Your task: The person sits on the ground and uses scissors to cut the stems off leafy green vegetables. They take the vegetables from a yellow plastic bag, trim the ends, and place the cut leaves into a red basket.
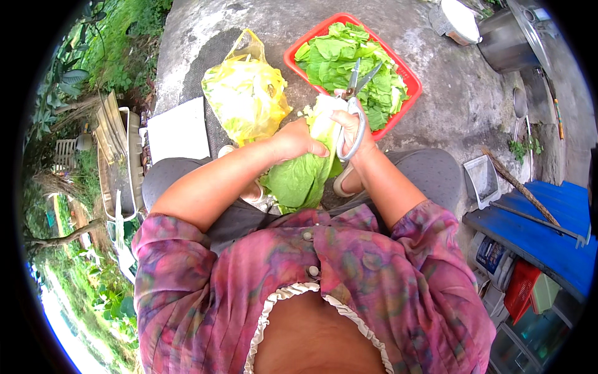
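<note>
You hold a head of leafy greens point(302, 181) above the ground point(430, 118), between your knees, its long axis running slantwise: the pale stem end points away from you and a little right, and the broad green leaves hang back toward your lap, slightly left. Your left grip point(302, 140) is closed around its middle, thumb lying across the leaves. Your right grip point(352, 128) is wrapped around the handles of the scissors point(354, 93), which point away from you with their blades spread, just beside the stem end; whether they touch it you cannot tell. Beyond, a red basket point(408, 78) full of cut leaves point(339, 53) sits turned on the ground, one corner toward you. The scissors and your right hand cover part of its near left edge in this view. Left of the stem end, close to your left hand, stands a yellow plastic bag point(246, 93) stuffed with pale scraps. A white board point(179, 131) lies nearer the ground's left edge, beside your left knee. Well apart, toward the far right, stand a metal pot point(506, 40) and a white bucket point(456, 22).
</note>
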Tool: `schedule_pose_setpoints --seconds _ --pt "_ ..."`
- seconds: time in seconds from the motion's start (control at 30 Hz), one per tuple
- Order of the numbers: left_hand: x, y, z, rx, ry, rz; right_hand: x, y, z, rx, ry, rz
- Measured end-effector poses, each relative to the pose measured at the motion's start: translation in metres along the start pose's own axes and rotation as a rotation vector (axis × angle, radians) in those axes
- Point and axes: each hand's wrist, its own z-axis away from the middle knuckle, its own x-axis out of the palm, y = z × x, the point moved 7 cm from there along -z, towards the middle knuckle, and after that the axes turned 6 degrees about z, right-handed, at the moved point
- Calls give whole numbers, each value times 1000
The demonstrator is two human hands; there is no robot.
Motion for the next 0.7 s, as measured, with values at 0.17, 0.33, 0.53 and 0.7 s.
schedule_pose_setpoints --seconds 0.17,0.33,0.53,0.7 --pt "0 -33 -16 -44 157 -71 -2 0 -3 -15 -25 79" --pt "-4 -17 -11 173 214 196 3 -25 -6 -161 11 100" --pt "-2 4 5 226 76 381 -4 -56 -13 -250 35 -75" --pt "55 -3 4 221 -249 1053 8 -52 -14 -267 -72 -72"
